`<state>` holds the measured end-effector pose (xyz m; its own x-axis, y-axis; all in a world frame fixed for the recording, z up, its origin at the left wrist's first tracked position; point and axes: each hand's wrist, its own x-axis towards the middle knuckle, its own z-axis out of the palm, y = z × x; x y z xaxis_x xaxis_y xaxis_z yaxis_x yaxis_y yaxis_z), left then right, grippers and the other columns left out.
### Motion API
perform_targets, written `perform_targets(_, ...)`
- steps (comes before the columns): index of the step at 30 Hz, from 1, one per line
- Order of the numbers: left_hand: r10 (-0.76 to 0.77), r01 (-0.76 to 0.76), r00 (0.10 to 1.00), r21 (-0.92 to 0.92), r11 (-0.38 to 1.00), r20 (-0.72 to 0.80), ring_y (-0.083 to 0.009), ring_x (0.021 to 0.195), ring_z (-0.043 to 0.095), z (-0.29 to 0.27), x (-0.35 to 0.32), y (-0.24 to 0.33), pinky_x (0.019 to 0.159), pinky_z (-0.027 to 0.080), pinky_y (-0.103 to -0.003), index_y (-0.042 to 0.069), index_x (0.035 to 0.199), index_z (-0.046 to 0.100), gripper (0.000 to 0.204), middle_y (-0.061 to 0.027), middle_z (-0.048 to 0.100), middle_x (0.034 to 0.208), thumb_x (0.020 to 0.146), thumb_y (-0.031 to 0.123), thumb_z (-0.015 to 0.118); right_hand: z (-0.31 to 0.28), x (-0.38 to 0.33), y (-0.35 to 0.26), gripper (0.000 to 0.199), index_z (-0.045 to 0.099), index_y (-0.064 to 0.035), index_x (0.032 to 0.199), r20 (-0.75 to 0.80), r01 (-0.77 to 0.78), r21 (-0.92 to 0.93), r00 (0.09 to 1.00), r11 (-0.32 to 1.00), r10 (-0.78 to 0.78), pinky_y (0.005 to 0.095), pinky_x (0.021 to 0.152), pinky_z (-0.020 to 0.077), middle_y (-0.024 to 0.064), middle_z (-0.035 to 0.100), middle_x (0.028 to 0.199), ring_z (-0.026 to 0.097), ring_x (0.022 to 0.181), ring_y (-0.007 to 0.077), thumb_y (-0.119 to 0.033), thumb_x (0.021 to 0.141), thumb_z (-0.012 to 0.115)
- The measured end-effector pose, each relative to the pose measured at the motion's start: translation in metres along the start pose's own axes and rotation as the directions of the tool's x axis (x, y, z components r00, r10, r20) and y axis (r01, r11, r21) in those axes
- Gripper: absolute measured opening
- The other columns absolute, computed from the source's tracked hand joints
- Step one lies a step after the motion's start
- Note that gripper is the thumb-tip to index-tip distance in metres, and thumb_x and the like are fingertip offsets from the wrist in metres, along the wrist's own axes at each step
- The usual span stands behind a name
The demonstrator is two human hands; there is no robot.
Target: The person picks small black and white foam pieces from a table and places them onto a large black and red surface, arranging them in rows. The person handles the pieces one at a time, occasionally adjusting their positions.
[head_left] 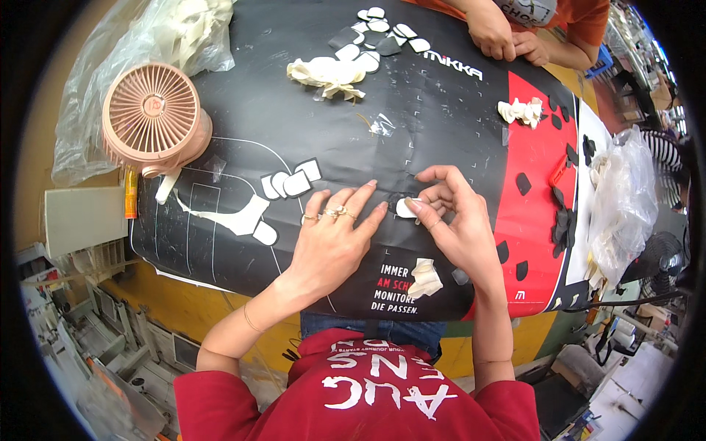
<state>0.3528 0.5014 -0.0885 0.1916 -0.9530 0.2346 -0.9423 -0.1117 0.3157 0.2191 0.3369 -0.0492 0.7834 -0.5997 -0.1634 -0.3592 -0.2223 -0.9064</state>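
My right hand (pixel 460 224) pinches a small white rounded piece (pixel 405 208) between thumb and fingers, low over the black mat (pixel 323 140). Some dark material lies right behind that piece. My left hand (pixel 334 231), with rings on it, rests palm down with its fingers spread, its index fingertip just left of the white piece. Beyond the left fingers sits a small group of white pieces, some with black edges (pixel 297 184). A cream cut-out strip (pixel 232 218) and one more white rounded piece (pixel 265 234) lie left of my left hand. Crumpled cream scraps (pixel 425 279) lie near my right wrist.
A pink fan (pixel 154 114) stands at left, by a clear plastic bag (pixel 95 95). Farther back are cream scraps (pixel 327 76) and white pieces (pixel 376 26). Black pieces (pixel 523 184) dot the mat's red part. A co-worker's hands (pixel 507 40) work at the far edge.
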Motion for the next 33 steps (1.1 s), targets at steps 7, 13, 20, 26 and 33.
perform_targets(7,0.031,-0.032,0.999,0.057,0.998,0.012,-0.0254,0.122,0.053,0.005,-0.002,0.001,0.106,0.035,-0.045,0.006,0.124,0.065,0.041,-0.0134,0.055,0.139,0.085,0.016,0.061,0.012,0.008,0.001,0.031,0.054,-0.0006,0.114,-0.040,-0.085,-0.056,0.996,0.995,0.083,0.0218,0.059,0.0435,0.0015,0.066,0.075,0.053,0.064,0.0038,-0.006,0.091,0.072)
perform_targets(13,0.021,-0.022,1.000,0.065,0.998,0.014,-0.0243,0.124,0.052,0.007,-0.003,0.001,0.107,0.034,-0.045,0.008,0.125,0.064,0.042,-0.0118,0.055,0.139,0.083,0.015,0.062,0.014,0.009,0.005,0.030,0.053,-0.0015,0.112,-0.056,-0.061,-0.094,0.997,0.994,0.056,0.0214,0.058,0.0427,0.0011,0.065,0.073,0.052,0.063,0.0036,-0.005,0.090,0.073)
perform_targets(20,-0.001,0.000,1.000,0.066,0.998,0.014,-0.0225,0.126,0.052,0.007,-0.004,0.003,0.108,0.032,-0.044,0.011,0.126,0.064,0.048,-0.0085,0.054,0.140,0.078,0.012,0.068,0.016,0.009,0.007,0.032,0.050,-0.0009,0.113,-0.058,-0.048,-0.119,0.997,0.992,0.041,0.0263,0.059,0.0460,0.0072,0.066,0.073,0.058,0.062,0.0112,-0.004,0.089,0.072)
perform_targets(26,-0.012,0.011,1.000,0.059,0.998,0.025,-0.0211,0.127,0.052,0.007,-0.004,0.004,0.110,0.030,-0.043,0.011,0.126,0.064,0.049,-0.0075,0.054,0.140,0.077,0.011,0.068,0.018,0.008,0.007,0.033,0.049,-0.0004,0.113,-0.067,-0.024,-0.122,0.998,0.992,0.016,0.0292,0.059,0.0485,0.0099,0.066,0.072,0.062,0.061,0.0150,-0.003,0.089,0.071)
perform_targets(33,0.012,-0.012,1.000,0.060,0.998,0.002,-0.0247,0.124,0.051,0.006,-0.001,0.004,0.106,0.035,-0.045,0.007,0.129,0.062,0.046,-0.0120,0.054,0.138,0.084,0.015,0.061,0.017,0.008,0.005,0.031,0.048,-0.0009,0.111,-0.060,0.003,-0.184,0.998,0.983,-0.014,0.0304,0.060,0.0497,0.0105,0.066,0.073,0.065,0.061,0.0181,-0.001,0.089,0.070)
